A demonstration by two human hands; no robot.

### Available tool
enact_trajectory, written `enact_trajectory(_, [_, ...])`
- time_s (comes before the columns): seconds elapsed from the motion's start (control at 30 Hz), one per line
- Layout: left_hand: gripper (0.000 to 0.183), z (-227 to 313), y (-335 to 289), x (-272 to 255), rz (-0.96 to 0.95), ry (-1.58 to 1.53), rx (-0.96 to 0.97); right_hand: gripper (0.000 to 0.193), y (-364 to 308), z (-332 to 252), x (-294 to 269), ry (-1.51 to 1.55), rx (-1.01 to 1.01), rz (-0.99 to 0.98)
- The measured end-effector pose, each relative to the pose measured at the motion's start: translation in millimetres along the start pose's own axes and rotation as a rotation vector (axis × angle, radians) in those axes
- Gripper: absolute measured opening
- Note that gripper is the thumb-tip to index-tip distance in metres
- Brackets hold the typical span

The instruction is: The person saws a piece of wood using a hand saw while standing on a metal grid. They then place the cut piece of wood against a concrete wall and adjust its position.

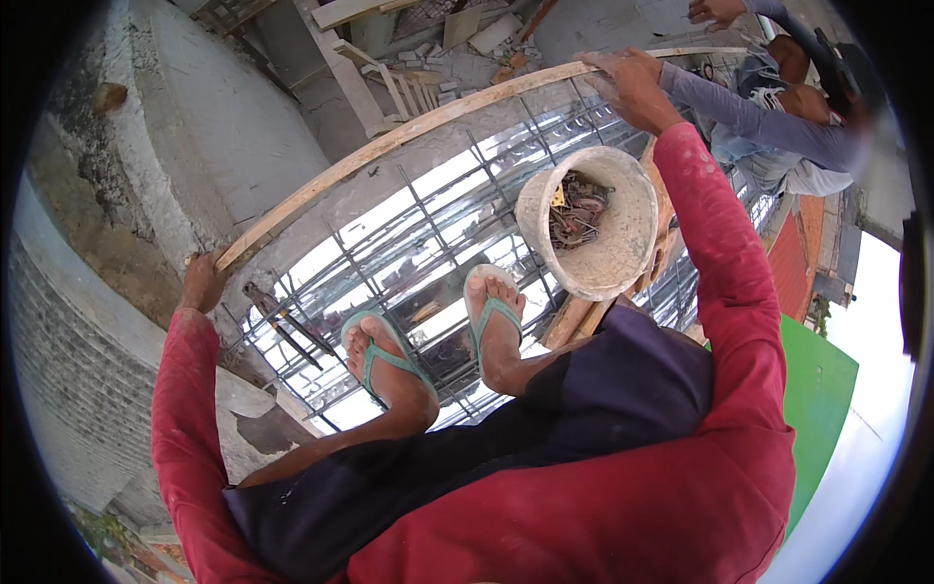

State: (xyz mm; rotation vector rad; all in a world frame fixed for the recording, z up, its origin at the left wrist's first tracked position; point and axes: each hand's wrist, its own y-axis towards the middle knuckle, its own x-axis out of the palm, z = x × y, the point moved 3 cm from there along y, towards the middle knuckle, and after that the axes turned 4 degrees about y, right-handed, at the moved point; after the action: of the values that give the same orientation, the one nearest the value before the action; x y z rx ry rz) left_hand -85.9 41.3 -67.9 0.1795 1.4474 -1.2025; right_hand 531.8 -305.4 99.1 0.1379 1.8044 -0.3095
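Observation:
A long, narrow wooden strip runs in a curve across the view, along the far side of a steel bar grid. My left hand is closed around its left end, beside the concrete. Farther right, my right hand grips the same strip from above. A co-worker's grey sleeve reaches in right behind my right hand, and whether that person's hand also touches the strip is hidden. Near my left hand lies a pair of pliers or cutters with dark handles, resting on the bars.
My feet in green flip-flops stand on the steel bar grid. A whitish bucket holding nails and metal bits stands right of them. Concrete rises at left; rubble and wood scraps lie beyond. A co-worker crouches at upper right.

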Motion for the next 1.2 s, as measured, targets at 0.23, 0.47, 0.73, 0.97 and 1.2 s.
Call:
enact_trajectory(0.23, [0.037, -44, -5, 32, 0.109, 0.056, -0.006, 0.029, -163, 3, -52, 0.146, 0.440, 0.316])
enact_trajectory(0.47, [0.033, -23, 22, 28, -0.040, 0.054, -0.086, 0.027, -370, 37, 58, 0.266, 1.153, 0.310])
enact_trajectory(0.73, [0.030, -4, 22, -1, -0.144, 0.205, -0.182, 0.021, -246, -61, 14, 0.351, 0.736, 0.516])
enact_trajectory(0.97, [0.034, -8, 7, 13, -0.112, 0.041, -0.202, 0.013, -92, -163, -29, 0.357, -0.052, 0.009])
enact_trajectory(1.2, [0.057, 11, -43, -5, 0.367, 0.016, -0.126, 0.016, 3, -237, 10, 0.305, -0.334, -0.313])
